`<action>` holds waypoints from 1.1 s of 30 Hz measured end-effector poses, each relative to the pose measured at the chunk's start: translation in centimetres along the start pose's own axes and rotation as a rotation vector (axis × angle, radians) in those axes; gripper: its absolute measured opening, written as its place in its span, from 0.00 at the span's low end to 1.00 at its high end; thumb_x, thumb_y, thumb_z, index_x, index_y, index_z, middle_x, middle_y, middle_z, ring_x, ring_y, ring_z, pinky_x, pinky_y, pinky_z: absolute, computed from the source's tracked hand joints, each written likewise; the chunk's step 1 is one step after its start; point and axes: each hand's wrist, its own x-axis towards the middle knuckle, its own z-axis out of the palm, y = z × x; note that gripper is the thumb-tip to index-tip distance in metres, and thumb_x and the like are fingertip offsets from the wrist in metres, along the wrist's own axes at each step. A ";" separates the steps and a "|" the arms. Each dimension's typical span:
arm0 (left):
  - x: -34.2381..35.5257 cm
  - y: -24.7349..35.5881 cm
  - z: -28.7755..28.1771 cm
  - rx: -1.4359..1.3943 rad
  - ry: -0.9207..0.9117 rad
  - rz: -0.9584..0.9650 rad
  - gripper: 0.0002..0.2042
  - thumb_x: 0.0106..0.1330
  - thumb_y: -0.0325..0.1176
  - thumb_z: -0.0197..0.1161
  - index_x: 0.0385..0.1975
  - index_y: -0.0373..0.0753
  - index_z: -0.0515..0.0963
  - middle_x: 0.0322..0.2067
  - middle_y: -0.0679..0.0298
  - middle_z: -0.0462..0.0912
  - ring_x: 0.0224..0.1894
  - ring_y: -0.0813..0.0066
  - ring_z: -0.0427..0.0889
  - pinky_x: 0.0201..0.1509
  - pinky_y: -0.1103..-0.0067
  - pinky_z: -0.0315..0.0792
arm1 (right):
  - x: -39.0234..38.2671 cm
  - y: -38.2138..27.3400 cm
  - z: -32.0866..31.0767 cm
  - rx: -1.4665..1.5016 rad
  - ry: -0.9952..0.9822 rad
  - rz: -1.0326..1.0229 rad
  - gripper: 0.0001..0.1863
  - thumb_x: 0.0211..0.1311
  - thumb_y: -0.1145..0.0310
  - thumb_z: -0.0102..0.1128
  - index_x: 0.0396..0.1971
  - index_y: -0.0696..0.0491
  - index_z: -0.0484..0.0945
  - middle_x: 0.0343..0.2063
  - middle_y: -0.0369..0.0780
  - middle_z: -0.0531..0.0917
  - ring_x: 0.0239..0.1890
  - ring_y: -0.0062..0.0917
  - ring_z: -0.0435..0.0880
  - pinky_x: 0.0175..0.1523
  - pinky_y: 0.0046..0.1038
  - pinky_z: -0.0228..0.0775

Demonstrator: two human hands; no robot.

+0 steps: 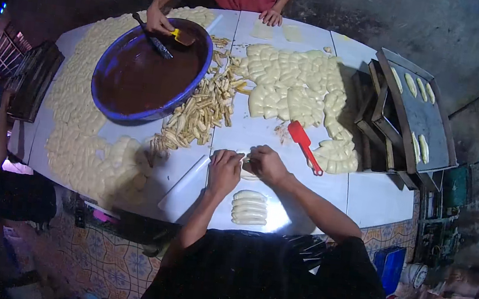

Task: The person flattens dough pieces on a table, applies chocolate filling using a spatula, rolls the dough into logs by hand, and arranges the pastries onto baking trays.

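My left hand (225,168) and my right hand (264,164) meet over a pale piece of dough (249,174) at the near middle of the table, both with fingers curled onto it. Just below them lies a row of several shaped dough rolls (249,207). A white rolling pin (183,184) is left of my left hand. A red spatula (303,139) rests beyond my right hand. Banana strips (199,112) are piled farther back.
Dough portions (288,66) cover much of the table (376,202). A blue tub (121,114) holds brown filling, with a co-worker's hand (155,19) and yellow scraper over it. Stacked trays (414,117) stand right. Another person (18,194) works left; a person in red stands opposite.
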 end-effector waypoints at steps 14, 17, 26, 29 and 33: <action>-1.6 1.5 0.0 -0.040 -0.008 -0.024 0.04 0.55 0.30 0.71 0.30 0.42 0.84 0.37 0.64 0.78 0.48 0.59 0.73 0.53 0.63 0.66 | -4.1 -3.2 -0.1 0.097 0.197 0.045 0.08 0.58 0.75 0.63 0.37 0.56 0.85 0.30 0.44 0.81 0.34 0.40 0.79 0.40 0.39 0.74; -0.4 1.6 0.9 -0.061 0.103 -0.150 0.04 0.54 0.27 0.69 0.29 0.40 0.83 0.38 0.61 0.79 0.48 0.57 0.73 0.55 0.62 0.65 | -2.4 -3.2 -0.4 0.233 0.258 0.311 0.08 0.57 0.78 0.60 0.36 0.57 0.84 0.28 0.46 0.82 0.31 0.41 0.78 0.38 0.37 0.73; 0.5 2.6 -0.8 0.111 -0.084 0.055 0.18 0.55 0.24 0.68 0.47 0.39 0.82 0.44 0.59 0.77 0.54 0.56 0.72 0.62 0.62 0.63 | -3.0 -1.8 -0.4 0.092 0.135 0.046 0.14 0.57 0.79 0.61 0.44 0.58 0.83 0.43 0.48 0.82 0.47 0.44 0.80 0.50 0.36 0.77; -0.1 0.0 0.7 0.138 -0.195 0.072 0.16 0.58 0.26 0.68 0.47 0.36 0.79 0.45 0.56 0.79 0.56 0.55 0.73 0.62 0.58 0.64 | -2.6 -1.4 0.6 0.118 0.163 0.164 0.09 0.61 0.78 0.63 0.41 0.59 0.81 0.40 0.48 0.81 0.47 0.44 0.79 0.48 0.37 0.75; -0.9 0.6 0.9 0.309 0.009 0.025 0.15 0.60 0.28 0.66 0.47 0.31 0.77 0.52 0.45 0.74 0.62 0.40 0.68 0.65 0.48 0.62 | -3.5 -1.1 0.9 -0.100 0.276 0.149 0.14 0.59 0.74 0.65 0.45 0.60 0.81 0.54 0.54 0.78 0.53 0.51 0.78 0.56 0.46 0.74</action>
